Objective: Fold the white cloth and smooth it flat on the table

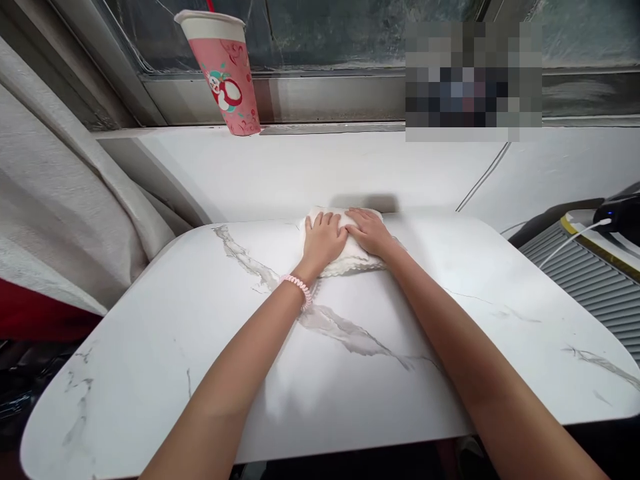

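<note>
A folded cream-white cloth (350,257) with a scalloped edge lies at the far edge of the white marble-patterned table (150,320), close to the wall. Flat on its left part rests my left hand (325,239), fingers spread; a pink coil band (298,288) circles that wrist. My right hand (371,232) presses on the cloth's right part, its fingers stretched out and pointing left. The two hands nearly meet at the fingertips and thumb. Part of the cloth is hidden beneath them.
A pink paper cup (225,80) with a red straw stands on the window ledge. A grey curtain (65,173) hangs at the left. On the right, a white cable (575,240) runs from a black device (620,217) above a ridged grey surface (590,273). A pixelated patch covers part of the window.
</note>
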`<state>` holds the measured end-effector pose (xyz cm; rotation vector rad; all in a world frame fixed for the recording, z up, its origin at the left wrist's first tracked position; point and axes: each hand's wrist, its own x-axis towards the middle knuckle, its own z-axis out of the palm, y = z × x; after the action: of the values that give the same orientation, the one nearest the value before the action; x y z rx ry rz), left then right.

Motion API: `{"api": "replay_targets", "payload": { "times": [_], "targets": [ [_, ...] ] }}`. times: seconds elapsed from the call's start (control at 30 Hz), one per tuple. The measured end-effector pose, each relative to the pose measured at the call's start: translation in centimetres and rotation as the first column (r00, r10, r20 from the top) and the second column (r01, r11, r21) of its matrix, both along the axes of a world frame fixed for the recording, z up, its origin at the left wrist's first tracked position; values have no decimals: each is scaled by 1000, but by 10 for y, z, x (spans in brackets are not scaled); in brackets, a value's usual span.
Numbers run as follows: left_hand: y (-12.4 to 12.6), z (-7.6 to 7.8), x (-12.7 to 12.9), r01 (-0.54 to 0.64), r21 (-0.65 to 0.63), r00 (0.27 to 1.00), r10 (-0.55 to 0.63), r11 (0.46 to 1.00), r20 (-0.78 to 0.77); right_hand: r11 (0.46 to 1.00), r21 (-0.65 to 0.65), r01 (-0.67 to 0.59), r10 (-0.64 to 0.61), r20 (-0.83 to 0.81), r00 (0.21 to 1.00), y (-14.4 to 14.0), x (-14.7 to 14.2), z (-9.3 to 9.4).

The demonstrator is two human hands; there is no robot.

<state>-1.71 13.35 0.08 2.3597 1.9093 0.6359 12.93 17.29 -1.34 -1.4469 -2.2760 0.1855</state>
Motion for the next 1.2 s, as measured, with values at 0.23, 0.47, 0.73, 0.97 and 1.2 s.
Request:
{"api": "replay_targets", "payload": {
  "times": [0.23,0.47,0.73,0.97,1.2],
  "targets": [
    [15,1,1,-32,3,999,32,999,-42,999,17,-40,41,-89,995,18,0,-2],
    [12,1,20,-66,2,991,66,998,-113,997,32,-69,70,-46,996,19,19,-2],
    [5,-1,64,-5,-12,995,4,1000,-101,998,57,-25,26,-14,1000,8,73,-5],
    [0,-2,64,27,-5,995,-27,1000,-97,996,63,56,-59,41,997,-6,68,-3],
    [-12,-2,63,36,-14,996,-37,999,-80,997,28,65,-66,36,997,-20,68,-1]
  ]
}}
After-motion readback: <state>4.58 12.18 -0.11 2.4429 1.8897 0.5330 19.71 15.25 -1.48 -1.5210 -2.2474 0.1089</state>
